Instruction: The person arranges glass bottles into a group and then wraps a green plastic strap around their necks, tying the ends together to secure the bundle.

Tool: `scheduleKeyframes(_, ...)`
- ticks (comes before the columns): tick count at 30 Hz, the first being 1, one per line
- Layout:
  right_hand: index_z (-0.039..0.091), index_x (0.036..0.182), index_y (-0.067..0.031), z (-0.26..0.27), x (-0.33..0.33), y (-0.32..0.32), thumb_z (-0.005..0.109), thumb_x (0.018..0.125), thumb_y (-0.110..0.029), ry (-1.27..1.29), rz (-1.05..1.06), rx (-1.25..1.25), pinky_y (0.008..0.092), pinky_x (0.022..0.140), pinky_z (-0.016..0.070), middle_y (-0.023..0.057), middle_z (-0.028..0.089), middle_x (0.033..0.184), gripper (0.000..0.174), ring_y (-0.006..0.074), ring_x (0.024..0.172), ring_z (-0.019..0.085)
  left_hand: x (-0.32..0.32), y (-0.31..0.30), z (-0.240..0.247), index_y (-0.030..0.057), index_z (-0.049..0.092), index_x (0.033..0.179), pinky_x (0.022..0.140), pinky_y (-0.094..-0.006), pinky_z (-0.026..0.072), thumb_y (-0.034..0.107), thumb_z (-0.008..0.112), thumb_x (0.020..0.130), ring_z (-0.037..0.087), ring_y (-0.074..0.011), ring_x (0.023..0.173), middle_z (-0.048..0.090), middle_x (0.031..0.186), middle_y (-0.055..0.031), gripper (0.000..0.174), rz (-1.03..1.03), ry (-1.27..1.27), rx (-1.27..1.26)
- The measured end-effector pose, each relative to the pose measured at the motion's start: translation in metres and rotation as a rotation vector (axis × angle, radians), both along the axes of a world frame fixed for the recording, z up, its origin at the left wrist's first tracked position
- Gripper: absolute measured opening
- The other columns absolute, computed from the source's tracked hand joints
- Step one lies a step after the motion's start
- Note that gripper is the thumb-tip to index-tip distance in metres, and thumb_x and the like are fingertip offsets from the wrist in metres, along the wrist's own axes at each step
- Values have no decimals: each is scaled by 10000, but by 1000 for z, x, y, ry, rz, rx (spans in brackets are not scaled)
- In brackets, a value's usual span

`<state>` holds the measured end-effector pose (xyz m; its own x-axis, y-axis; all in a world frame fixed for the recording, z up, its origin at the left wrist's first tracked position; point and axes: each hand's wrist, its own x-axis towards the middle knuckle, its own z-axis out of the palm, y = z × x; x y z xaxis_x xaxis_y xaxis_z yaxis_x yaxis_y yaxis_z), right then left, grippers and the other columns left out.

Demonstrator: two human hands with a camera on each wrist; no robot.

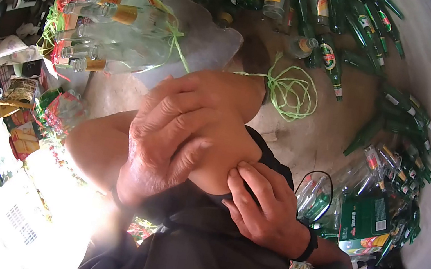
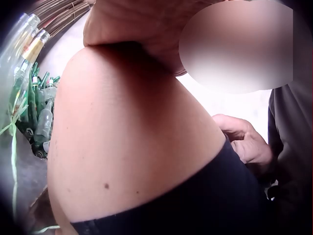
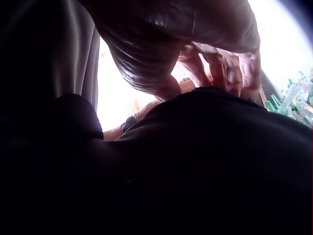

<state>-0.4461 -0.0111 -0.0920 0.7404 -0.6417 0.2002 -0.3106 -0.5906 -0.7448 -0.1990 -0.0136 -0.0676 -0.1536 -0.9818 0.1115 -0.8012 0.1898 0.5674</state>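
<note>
Dark shorts cloth (image 1: 271,158) covers the thigh of the person's raised leg and ends just short of the bare knee (image 1: 219,126), which sits in the middle of the head view, close under the camera. The left hand (image 1: 169,138) lies over the knee from the side, its fingers spread and relaxed against the skin; its grip is apart and clamps nothing. The right hand (image 1: 266,208) rests on the shorts just beside the hem, with its fingertips (image 1: 238,168) touching the edge where cloth meets skin. In the right wrist view its thumb and fingers press down on the dark fabric with a gap between them, so this grip is also apart, with no cloth bunched in it. A black wristband (image 1: 311,244) sits on the right wrist. Below the hands lies the person's dark shirt (image 1: 217,260). Beyond the knee, a loose coil of green string (image 1: 291,93) lies on the concrete floor (image 1: 329,136). To its left lies a bundle of clear bottles (image 1: 113,32) tied with the same green string. Green bottles (image 1: 359,27) are heaped along the far side and down the right, near a green carton (image 1: 364,216) among more clear glass.
</note>
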Motion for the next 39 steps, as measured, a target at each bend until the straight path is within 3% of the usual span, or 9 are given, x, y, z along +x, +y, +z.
scheduleKeyframes(7,675,1178,12,-5,-2,-2,798,739,-143,-2,-8,26,403,843,528,158,603,1220,482,310,1053,658,-3,3,-3,45,742,1076,1146,-563,399,290,665,945,583,-398,1282,706,1185,-119,288,0,-30,-21)
scheduleKeyframes(9,675,1187,-6,-5,-2,-3,816,739,-154,-4,-12,71,406,840,531,153,607,1211,492,314,1036,665,-1,3,-6,57,759,1018,1062,-554,460,241,768,711,638,-380,1173,703,1129,-107,358,0,6,-93)
scheduleKeyframes(13,677,1178,-25,-9,-4,-14,846,724,-161,-51,11,145,399,817,528,146,611,1204,503,315,1004,670,-1,3,-5,99,772,1024,1062,-549,462,292,771,697,645,-362,1167,707,1115,-75,379,-1,12,-74)
scheduleKeyframes(16,678,1153,-38,-9,-6,-18,874,710,-162,-71,-3,215,389,783,522,135,627,1157,500,310,978,672,-2,11,-6,117,786,1004,1152,-625,367,305,702,910,573,-401,1291,718,1156,-76,226,-37,30,-6)
scheduleKeyframes(19,660,1104,-33,-8,-6,-23,885,762,-205,-44,15,251,419,784,531,156,621,1118,444,328,940,646,-9,17,-11,211,795,1019,1135,-565,421,296,777,713,664,-312,1214,713,1115,31,318,14,42,-101)
scheduleKeyframes(24,671,1002,-62,-13,-5,-29,933,680,-212,-85,-83,315,394,672,504,123,647,1045,440,299,831,641,-7,26,-17,242,801,990,1245,-587,204,208,751,789,653,-225,1267,714,1133,95,210,-133,193,-119)
scheduleKeyframes(35,680,992,-100,-11,-13,-55,938,713,-212,-19,-12,484,409,736,551,113,706,1078,395,307,906,704,-14,39,-38,130,782,1114,1192,-547,367,140,696,887,569,-152,1375,712,1282,27,243,-285,359,-235)
scheduleKeyframes(37,672,1042,-99,-11,-31,-46,936,719,-201,42,15,494,424,767,566,117,706,1096,430,315,925,712,-23,52,-45,22,637,1343,1151,-530,441,274,827,838,506,-235,1429,583,1467,-97,595,-409,228,-293)
scheduleKeyframes(39,628,1172,-83,-23,-53,-25,902,777,-233,48,-27,461,425,831,560,115,682,1166,504,282,991,697,-22,42,-36,146,762,1187,1281,-543,200,152,644,947,533,-100,1398,701,1338,24,267,-167,525,-139)
